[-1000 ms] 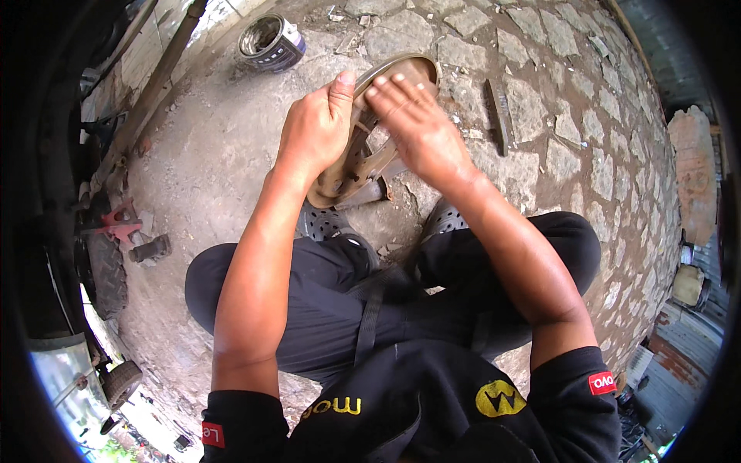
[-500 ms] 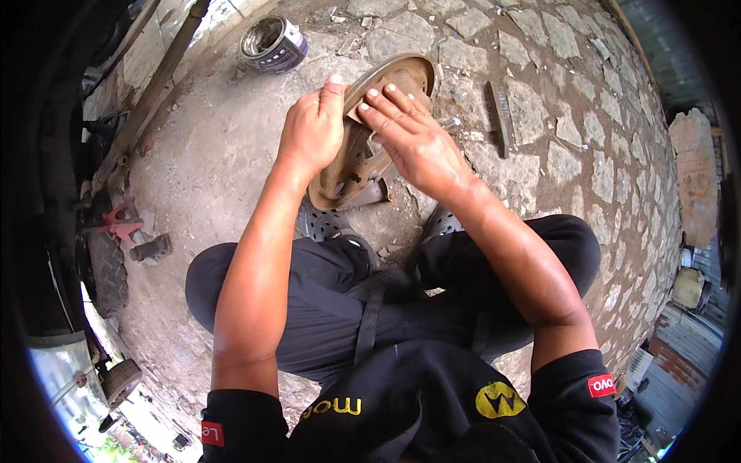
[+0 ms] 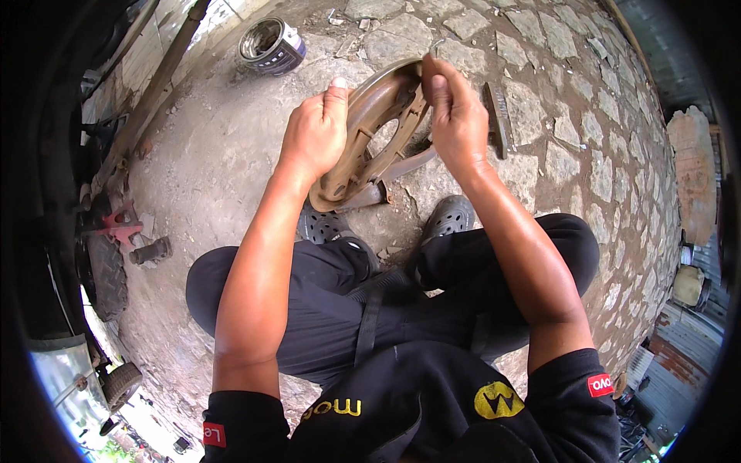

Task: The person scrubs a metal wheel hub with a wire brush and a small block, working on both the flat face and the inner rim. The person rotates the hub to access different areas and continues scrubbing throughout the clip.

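A brown, dusty metal wheel (image 3: pixel 359 143) with spokes and openings stands tilted above the ground in front of my feet. My left hand (image 3: pixel 316 131) is closed on its left rim, thumb up along the edge. At the far right part of the rim, my right hand (image 3: pixel 461 116) pinches a folded brown piece of sandpaper (image 3: pixel 428 75) against the wheel. Most of the fingers of my right hand are bent round the far side and partly hidden. A short pipe-like hub (image 3: pixel 367 196) sticks out below the wheel.
An open paint can (image 3: pixel 272 48) stands at the far left. To the right lies a wire brush (image 3: pixel 498 119) on the stone paving (image 3: pixel 552 116). A red metal part (image 3: pixel 120 224) and a dark cylinder (image 3: pixel 151 251) lie at the left. My shoes (image 3: pixel 449 216) are just below the wheel.
My right hand has moved from lying flat with the sandpaper over the wheel's face to its far right rim, turning upright. The wheel's openings now show. My left hand stays put.
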### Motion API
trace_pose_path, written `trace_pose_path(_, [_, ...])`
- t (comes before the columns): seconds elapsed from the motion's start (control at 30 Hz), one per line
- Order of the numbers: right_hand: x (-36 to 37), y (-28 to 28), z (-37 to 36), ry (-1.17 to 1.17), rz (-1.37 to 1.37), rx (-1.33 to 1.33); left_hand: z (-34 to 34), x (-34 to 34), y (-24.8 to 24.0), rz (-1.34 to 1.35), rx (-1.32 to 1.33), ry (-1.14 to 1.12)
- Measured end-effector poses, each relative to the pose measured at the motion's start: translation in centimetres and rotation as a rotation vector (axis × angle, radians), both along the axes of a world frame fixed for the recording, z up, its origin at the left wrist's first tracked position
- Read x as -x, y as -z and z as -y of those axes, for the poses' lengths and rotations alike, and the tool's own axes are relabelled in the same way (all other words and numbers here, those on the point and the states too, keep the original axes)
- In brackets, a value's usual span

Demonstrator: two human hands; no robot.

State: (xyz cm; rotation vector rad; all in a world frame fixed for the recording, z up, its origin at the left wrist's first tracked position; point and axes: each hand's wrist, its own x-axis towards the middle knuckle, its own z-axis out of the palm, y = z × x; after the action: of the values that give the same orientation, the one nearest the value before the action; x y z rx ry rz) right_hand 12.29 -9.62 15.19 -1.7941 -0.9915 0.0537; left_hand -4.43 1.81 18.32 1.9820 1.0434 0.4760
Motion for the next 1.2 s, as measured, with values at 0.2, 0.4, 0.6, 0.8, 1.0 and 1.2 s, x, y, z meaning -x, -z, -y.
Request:
trace_pose_path(0.2, [1.5, 0.9, 0.6, -0.241, -0.033, -0.003, 0.4, -0.1, -0.2, 0.002, 0.014, 0.031])
trace_pose_path(0.4, [1.6, 1.1, 1.0, -0.327, 0.182, 0.046, 0.7, 0.0, -0.4, 0.002, -0.018, 0.023])
trace_pose_path(0.6, [1.3, 1.8, 0.6, -0.355, 0.232, -0.023, 0.6, 0.0, 0.0, 0.035, -0.064, 0.017])
trace_pose_path(0.8, [1.2, 1.3, 0.7, -0.366, 0.270, -0.004, 0.6, -0.1, 0.3, 0.085, -0.091, 0.035])
trace_pose_path(1.0, [1.5, 0.3, 0.7, -0.294, 0.506, 0.091, 0.7, 0.0, 0.1, 0.066, -0.121, 0.025])
trace_pose_path(1.2, [1.4, 0.3, 0.8, -0.313, 0.546, 0.124, 0.9, -0.1, 0.0, 0.068, -0.137, 0.047])
